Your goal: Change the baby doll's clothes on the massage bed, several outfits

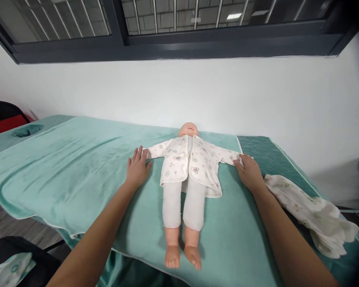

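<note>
A baby doll (188, 130) lies on its back with its head toward the wall and its bare feet toward me. It wears a white printed jacket (175, 163), hanging apart at the front, over white leg coverings (172, 205). Both sleeves are stretched out sideways. My left hand (137, 167) rests at the cuff of the sleeve on the left, fingers extended and thumb apart. At the opposite cuff, my right hand (249, 172) has its thumb and fingers closed around the sleeve end. The doll's hands are hidden.
A green blanket (77, 167) covers the bed. Crumpled printed white cloth (311, 211) lies beside my right forearm. The white wall (179, 91) and dark window frame (197, 47) stand behind. A black chair (26, 253) with a patterned cloth is at lower left.
</note>
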`<state>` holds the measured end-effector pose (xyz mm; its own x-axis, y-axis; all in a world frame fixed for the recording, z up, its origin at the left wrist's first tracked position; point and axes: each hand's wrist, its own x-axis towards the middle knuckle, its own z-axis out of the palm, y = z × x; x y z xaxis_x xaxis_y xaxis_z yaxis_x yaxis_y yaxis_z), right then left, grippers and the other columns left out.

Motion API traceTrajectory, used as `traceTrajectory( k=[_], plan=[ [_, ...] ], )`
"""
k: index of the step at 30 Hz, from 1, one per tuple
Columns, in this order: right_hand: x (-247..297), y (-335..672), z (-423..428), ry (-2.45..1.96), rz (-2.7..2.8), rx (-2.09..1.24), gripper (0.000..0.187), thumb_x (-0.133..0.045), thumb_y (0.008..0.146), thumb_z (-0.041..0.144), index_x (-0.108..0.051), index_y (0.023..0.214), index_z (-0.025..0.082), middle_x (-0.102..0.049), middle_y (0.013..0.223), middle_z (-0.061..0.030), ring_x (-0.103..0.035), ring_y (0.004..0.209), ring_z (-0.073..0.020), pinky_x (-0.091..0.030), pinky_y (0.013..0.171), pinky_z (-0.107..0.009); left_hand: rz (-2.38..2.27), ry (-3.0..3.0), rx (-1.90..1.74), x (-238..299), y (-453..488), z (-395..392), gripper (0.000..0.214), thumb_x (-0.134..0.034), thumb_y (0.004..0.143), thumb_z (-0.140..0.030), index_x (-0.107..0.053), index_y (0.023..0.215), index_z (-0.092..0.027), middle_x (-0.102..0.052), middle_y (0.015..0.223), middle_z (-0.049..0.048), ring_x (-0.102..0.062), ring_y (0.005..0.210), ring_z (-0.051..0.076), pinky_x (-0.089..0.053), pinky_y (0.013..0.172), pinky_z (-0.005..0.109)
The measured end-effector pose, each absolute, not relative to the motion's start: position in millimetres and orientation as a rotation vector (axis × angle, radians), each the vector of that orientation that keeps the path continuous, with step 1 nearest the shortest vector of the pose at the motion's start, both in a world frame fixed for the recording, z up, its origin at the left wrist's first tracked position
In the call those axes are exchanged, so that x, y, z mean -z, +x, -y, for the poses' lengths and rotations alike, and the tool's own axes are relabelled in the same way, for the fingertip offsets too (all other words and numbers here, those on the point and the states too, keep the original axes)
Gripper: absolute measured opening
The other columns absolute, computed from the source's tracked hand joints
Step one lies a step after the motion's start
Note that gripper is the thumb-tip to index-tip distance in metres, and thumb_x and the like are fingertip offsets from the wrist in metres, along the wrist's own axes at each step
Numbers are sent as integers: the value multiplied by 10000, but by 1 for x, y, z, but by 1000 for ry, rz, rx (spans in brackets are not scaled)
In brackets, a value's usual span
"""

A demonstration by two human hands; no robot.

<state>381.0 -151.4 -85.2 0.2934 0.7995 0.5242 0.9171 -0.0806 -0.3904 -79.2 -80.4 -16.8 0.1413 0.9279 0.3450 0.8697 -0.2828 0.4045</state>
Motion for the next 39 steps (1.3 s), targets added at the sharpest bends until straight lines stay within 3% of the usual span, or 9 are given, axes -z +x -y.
traceTrajectory(
  k=[4,8,12,15,17,21,27,33,39],
  plan=[
    [88,385,150,-1892,1541,234,497,-428,953,467,-607,1267,125,-617,1335,-204,-502,1335,-326,-360,1134,-536,-1992,2289,-544,24,-80,76,654,-320,992,-465,-270,1583,-190,-177,1675,107,-157,1553,325,-179,1214,621],
    [73,376,159,-1841,1483,257,460,-443,940,451,-636,1217,138,-627,1321,-191,-532,1300,-325,-379,1124,-524,-2039,2276,-608,28,-78,83,635,-339,989,-442,-324,1563,-172,-231,1659,123,-265,1517,342,-223,1207,595],
    [47,345,178,-1709,1350,194,367,-518,915,457,-677,1108,188,-693,1184,-139,-616,1157,-292,-461,1046,-474,-1984,2303,-904,29,-81,84,521,-383,977,-395,-558,1391,-131,-432,1561,172,-298,1488,373,-298,1163,591],
    [36,317,188,-1668,1093,-212,341,-640,849,527,-692,949,205,-732,906,-78,-691,848,-238,-568,844,-406,-1732,2297,-1191,25,-81,86,416,-411,968,-379,-683,1200,-165,-630,1348,159,-497,1334,316,-385,1122,487],
    [35,303,190,-1609,926,-481,331,-705,810,525,-695,896,204,-731,832,-53,-701,780,-216,-593,799,-373,-1551,2138,-1247,20,-74,92,386,-446,958,-415,-703,1144,-195,-695,1220,121,-607,1181,275,-462,1036,421],
    [30,286,186,-1407,674,-871,209,-775,792,365,-725,895,190,-758,967,-58,-723,910,-184,-608,884,-287,-1293,1530,-1138,7,-49,107,472,-554,893,-547,-697,1165,-189,-743,1128,102,-690,995,265,-539,851,376],
    [9,263,175,-1159,534,-1276,177,-711,843,223,-702,1010,166,-758,1034,-87,-734,893,-200,-657,751,-305,-986,1034,-893,-11,-18,108,472,-710,800,-560,-735,1080,-180,-755,1135,110,-698,1033,274,-544,921,377],
    [5,256,158,-1043,557,-1382,193,-682,874,251,-672,1061,205,-767,966,-54,-734,929,-218,-648,746,-317,-877,743,-797,-11,-5,84,442,-709,816,-550,-722,1070,-188,-746,1155,127,-690,1094,285,-572,922,390],
    [11,268,137,-1141,725,-1354,157,-785,762,240,-661,838,180,-767,871,-78,-735,901,-264,-629,746,-344,-750,856,-823,-17,14,75,429,-761,798,-482,-726,1081,-162,-740,1167,153,-699,1088,294,-577,913,389]
  ],
)
